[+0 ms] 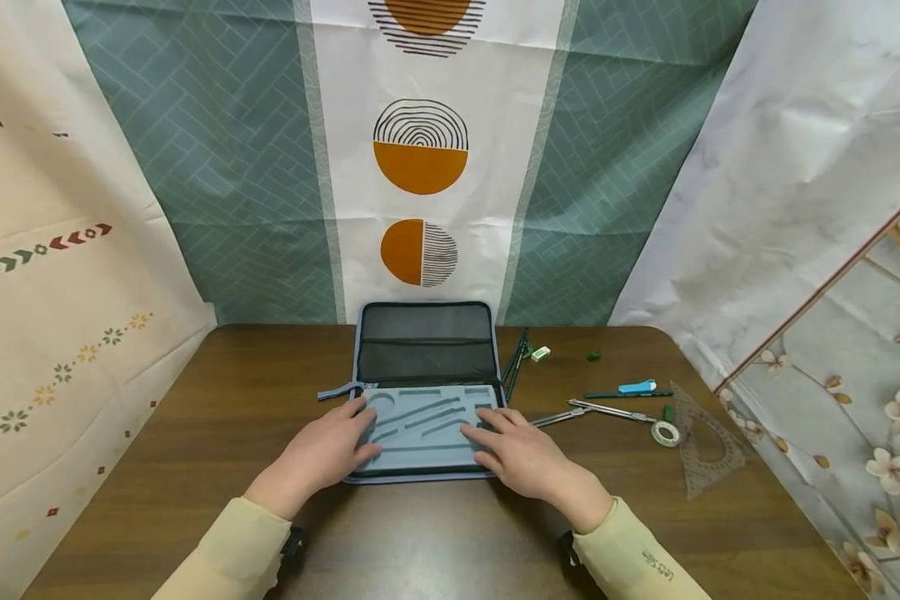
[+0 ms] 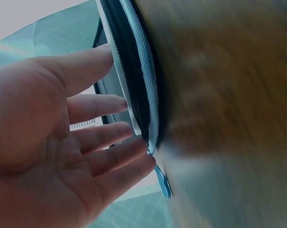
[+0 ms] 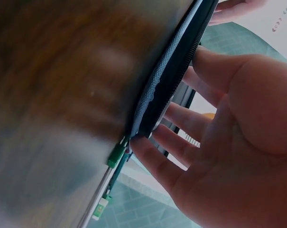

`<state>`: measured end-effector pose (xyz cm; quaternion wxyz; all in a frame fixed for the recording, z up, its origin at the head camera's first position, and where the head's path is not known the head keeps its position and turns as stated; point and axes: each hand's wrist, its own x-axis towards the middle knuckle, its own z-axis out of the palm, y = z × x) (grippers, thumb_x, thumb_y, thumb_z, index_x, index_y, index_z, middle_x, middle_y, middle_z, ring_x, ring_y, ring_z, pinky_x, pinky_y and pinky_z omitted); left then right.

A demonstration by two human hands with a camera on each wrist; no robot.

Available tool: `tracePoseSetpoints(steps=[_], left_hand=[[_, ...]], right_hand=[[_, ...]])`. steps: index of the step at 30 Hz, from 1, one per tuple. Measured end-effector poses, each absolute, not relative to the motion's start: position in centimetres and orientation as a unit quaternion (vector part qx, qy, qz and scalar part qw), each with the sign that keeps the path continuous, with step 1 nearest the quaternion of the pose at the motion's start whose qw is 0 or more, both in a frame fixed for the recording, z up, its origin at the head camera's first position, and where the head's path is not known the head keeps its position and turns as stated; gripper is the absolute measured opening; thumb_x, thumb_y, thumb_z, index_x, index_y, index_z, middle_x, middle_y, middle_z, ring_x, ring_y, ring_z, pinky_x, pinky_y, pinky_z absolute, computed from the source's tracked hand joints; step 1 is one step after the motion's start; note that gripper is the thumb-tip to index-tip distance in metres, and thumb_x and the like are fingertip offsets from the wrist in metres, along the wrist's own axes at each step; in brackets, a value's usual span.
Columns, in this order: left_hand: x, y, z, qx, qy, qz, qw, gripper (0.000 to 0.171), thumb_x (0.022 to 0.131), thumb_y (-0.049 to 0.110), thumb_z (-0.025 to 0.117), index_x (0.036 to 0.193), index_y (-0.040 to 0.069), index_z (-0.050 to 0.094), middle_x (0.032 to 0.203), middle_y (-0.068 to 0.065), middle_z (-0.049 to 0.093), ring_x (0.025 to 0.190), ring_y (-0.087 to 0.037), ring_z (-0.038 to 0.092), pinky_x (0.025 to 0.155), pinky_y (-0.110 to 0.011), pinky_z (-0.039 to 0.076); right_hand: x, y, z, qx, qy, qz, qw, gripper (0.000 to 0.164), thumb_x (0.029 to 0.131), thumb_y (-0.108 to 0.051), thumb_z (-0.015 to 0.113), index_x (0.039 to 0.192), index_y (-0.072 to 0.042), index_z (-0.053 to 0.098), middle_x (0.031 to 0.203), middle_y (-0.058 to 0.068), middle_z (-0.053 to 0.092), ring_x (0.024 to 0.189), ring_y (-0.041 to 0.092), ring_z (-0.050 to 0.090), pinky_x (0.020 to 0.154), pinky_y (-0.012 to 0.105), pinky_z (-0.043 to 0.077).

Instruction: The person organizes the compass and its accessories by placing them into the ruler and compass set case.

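A zippered case lies unfolded on the table, its dark mesh-pocketed lid point(image 1: 426, 343) raised at the back. Its lower half holds a light blue tray point(image 1: 420, 460) with moulded slots, where no tools show. My left hand point(image 1: 328, 447) rests on the tray's left side, fingers spread. On the right side my right hand point(image 1: 527, 456) touches the tray the same way. From the left wrist, fairly straight fingers reach over the case's zipped edge point(image 2: 145, 61). In the right wrist view the fingers lie along the opposite zipped edge point(image 3: 155, 85).
Right of the case lie dark pencils point(image 1: 515, 367), a white-green eraser point(image 1: 541, 354), a small green piece point(image 1: 593, 356), a metal compass point(image 1: 615, 410), a light blue tool point(image 1: 637, 387), a white ring-shaped roll point(image 1: 666, 433) and a clear set square point(image 1: 692, 467). A blue strap point(image 1: 336, 392) sticks out left.
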<state>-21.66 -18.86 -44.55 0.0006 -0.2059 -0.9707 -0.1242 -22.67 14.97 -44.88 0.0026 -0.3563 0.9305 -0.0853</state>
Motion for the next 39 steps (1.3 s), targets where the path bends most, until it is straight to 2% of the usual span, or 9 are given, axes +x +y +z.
tracePoseSetpoints(steps=[5,11,25,33,37,39], left_hand=[[-21.6,-19.4,-44.5,-0.226,-0.967,-0.122,-0.003,0.055,0.104,0.028,0.079,0.145,-0.006,0.066,0.157,-0.028,0.057,0.142,-0.045,0.059,0.112,-0.058,0.051],[-21.5,-20.0,-44.5,-0.235,-0.962,-0.134,-0.032,0.057,0.105,0.029,0.077,0.150,-0.005,0.063,0.161,-0.025,0.054,0.145,-0.043,0.057,0.113,-0.058,0.050],[-22.0,-21.1,-44.0,-0.257,-0.958,-0.122,-0.043,0.060,0.102,0.030,0.081,0.146,-0.007,0.064,0.158,-0.030,0.054,0.143,-0.047,0.057,0.111,-0.059,0.051],[-22.1,-20.7,-44.0,-0.278,-0.954,-0.111,-0.013,0.047,0.100,0.023,0.083,0.132,-0.008,0.069,0.141,-0.028,0.063,0.123,-0.043,0.068,0.102,-0.055,0.058],[-22.3,-20.5,-44.1,-0.283,-0.953,-0.107,-0.007,0.039,0.101,0.017,0.083,0.128,-0.007,0.071,0.134,-0.026,0.065,0.114,-0.039,0.070,0.097,-0.052,0.061],[-22.5,-20.6,-44.0,-0.286,-0.952,-0.109,-0.010,0.038,0.100,0.015,0.083,0.129,-0.007,0.071,0.134,-0.026,0.065,0.115,-0.039,0.070,0.097,-0.052,0.061]], right_hand=[[-22.7,15.0,-44.9,-0.357,0.930,-0.085,0.003,0.048,0.113,-0.025,0.064,0.160,-0.015,0.060,0.164,0.022,0.051,0.148,0.045,0.049,0.116,0.060,0.046],[-22.7,14.9,-45.0,-0.357,0.930,-0.086,0.008,0.047,0.113,-0.024,0.064,0.160,-0.017,0.060,0.164,0.021,0.050,0.149,0.045,0.048,0.117,0.060,0.045],[-22.6,13.9,-44.9,-0.362,0.929,-0.072,0.003,0.047,0.114,-0.025,0.063,0.161,-0.021,0.059,0.165,0.022,0.050,0.150,0.046,0.047,0.115,0.059,0.047],[-23.3,14.1,-44.8,-0.375,0.924,-0.070,0.030,0.049,0.115,-0.028,0.061,0.164,-0.022,0.056,0.168,0.021,0.047,0.152,0.045,0.044,0.117,0.061,0.045],[-24.1,15.1,-44.4,-0.389,0.913,-0.109,0.055,0.050,0.115,-0.029,0.061,0.163,-0.017,0.056,0.169,0.021,0.045,0.154,0.047,0.042,0.118,0.061,0.044],[-24.4,15.9,-44.2,-0.384,0.912,-0.133,0.062,0.050,0.114,-0.028,0.063,0.162,-0.014,0.057,0.169,0.021,0.045,0.155,0.047,0.042,0.119,0.062,0.043]])
